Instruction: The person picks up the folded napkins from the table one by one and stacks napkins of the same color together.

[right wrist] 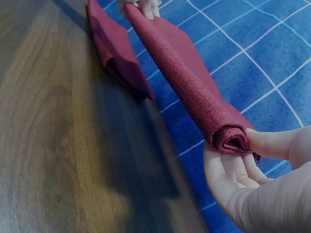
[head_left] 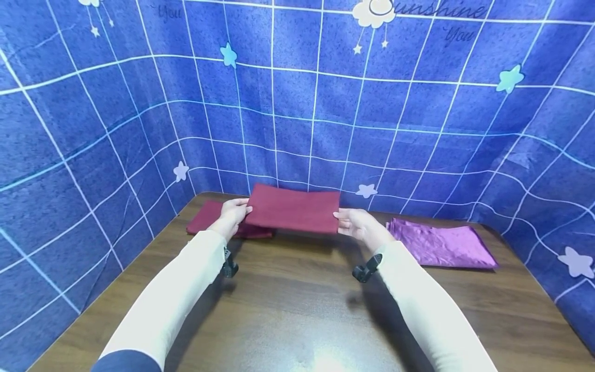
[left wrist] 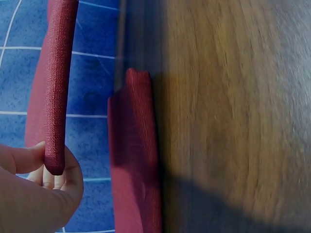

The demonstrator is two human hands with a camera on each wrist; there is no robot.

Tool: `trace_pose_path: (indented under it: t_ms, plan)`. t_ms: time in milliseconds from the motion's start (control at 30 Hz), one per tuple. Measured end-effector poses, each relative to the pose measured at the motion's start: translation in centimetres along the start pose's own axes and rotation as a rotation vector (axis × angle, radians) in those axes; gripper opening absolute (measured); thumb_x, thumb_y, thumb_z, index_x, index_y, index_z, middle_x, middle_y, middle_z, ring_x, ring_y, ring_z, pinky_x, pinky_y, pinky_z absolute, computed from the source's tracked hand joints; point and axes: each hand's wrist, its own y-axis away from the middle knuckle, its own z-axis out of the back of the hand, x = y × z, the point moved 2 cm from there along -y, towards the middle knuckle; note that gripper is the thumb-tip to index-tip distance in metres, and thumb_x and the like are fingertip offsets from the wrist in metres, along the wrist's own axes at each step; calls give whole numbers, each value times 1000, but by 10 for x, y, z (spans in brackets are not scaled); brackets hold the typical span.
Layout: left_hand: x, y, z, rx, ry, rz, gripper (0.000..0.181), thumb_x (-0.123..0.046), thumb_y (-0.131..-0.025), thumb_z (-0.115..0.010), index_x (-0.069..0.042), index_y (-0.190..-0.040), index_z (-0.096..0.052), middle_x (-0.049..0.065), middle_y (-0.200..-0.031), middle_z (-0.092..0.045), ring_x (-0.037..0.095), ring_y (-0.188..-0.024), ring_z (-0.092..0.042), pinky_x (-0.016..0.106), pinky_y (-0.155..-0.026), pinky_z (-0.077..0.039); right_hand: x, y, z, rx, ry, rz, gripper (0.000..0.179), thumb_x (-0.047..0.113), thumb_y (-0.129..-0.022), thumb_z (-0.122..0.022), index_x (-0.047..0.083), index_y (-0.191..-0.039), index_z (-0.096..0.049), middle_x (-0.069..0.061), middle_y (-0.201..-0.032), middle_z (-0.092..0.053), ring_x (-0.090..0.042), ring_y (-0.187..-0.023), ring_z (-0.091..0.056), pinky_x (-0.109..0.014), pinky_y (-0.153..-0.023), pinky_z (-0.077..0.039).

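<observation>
Held level above the table is a folded dark red cloth. My left hand pinches its left end, thumb on top and fingers beneath. At the other end, my right hand grips the cloth the same way; the right wrist view shows the folded layers of the cloth curling at that end. A second folded red cloth lies on the table at the back left, below and behind the left hand, partly hidden by the hand and the raised cloth. Its long edge shows beside the raised one in the left wrist view.
A shiny purple folded cloth lies at the back right of the wooden table, beyond the right hand. Close behind the table's back edge hangs a blue curtain with white grid lines and stars, which also runs along both sides.
</observation>
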Motion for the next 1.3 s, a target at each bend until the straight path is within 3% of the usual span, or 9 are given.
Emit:
trace_pose_path:
  t_ms: [133, 267, 500, 667, 767, 967, 1067, 1200, 1300]
  plan:
    - [0, -1, 6, -12, -16, -8, 43, -1, -91, -61, -3, -133, -57, 16, -134, -57, 10, -98, -56, 12, -68, -42, -1, -2, -6, -13, -21, -2, 55, 3, -97, -50, -5, -147, -30, -14, -132, -52, -22, -116, -55, -45, -115, -33]
    - [-2, 0, 12, -6, -5, -17, 43, -1, -91, -59, 0, -134, -55, 18, -136, -56, 5, -87, -55, 13, -67, -43, -1, -6, -12, -16, -50, -13, 55, 3, -97, -50, -4, -148, -29, -18, -155, -31, -33, -143, -29, -47, -117, -29]
    - [-2, -2, 27, -19, 14, -10, 44, -1, -92, -60, -1, -136, -54, 18, -137, -54, 1, -81, -56, 11, -64, -44, 2, -15, -26, -15, -67, -19, 54, 2, -97, -49, -3, -148, -32, -20, -148, -40, -31, -136, -40, -43, -115, -34]
    - [-1, 0, 36, -36, 57, 4, 45, 3, -91, -58, 1, -136, -53, 20, -137, -54, 5, -87, -62, 11, -63, -47, 2, -18, -37, 17, -89, -16, 48, 1, -96, -50, -3, -143, -39, -9, -112, -61, -21, -101, -61, -40, -109, -42]
    - [-1, 0, 41, -50, 53, -2, 45, 4, -91, -57, 1, -136, -53, 21, -136, -54, 3, -81, -62, 11, -60, -47, 1, -21, -41, 34, -102, -19, 48, 1, -96, -50, -3, -143, -39, -4, -98, -62, -16, -90, -62, -40, -108, -43]
    - [-1, -4, 51, -75, 13, -29, 45, 2, -92, -58, 0, -136, -53, 21, -135, -55, 0, -78, -60, 10, -59, -47, -2, -29, -52, 20, -130, -30, 50, 1, -96, -52, -2, -144, -38, -3, -93, -60, -11, -78, -57, -41, -111, -40]
    - [2, -6, 56, -80, 8, -25, 44, 2, -92, -57, 0, -136, -53, 20, -136, -55, -1, -75, -59, 10, -59, -46, -5, -31, -58, 8, -120, -27, 46, 1, -96, -52, -5, -141, -42, -5, -97, -61, -12, -80, -58, -42, -111, -40]
    - [5, -5, 62, -90, 1, -23, 44, 2, -92, -57, 0, -136, -53, 21, -136, -54, -5, -68, -55, 10, -58, -46, -9, -34, -65, -8, -107, -14, 45, 2, -96, -53, -6, -140, -44, -12, -113, -61, -24, -108, -58, -42, -111, -40]
    - [8, -5, 67, -94, -3, -22, 45, 2, -92, -56, 0, -137, -52, 21, -137, -52, -8, -65, -52, 11, -59, -47, -13, -36, -70, -10, -104, -10, 45, 2, -95, -54, -5, -139, -45, -11, -113, -61, -26, -116, -56, -41, -110, -41]
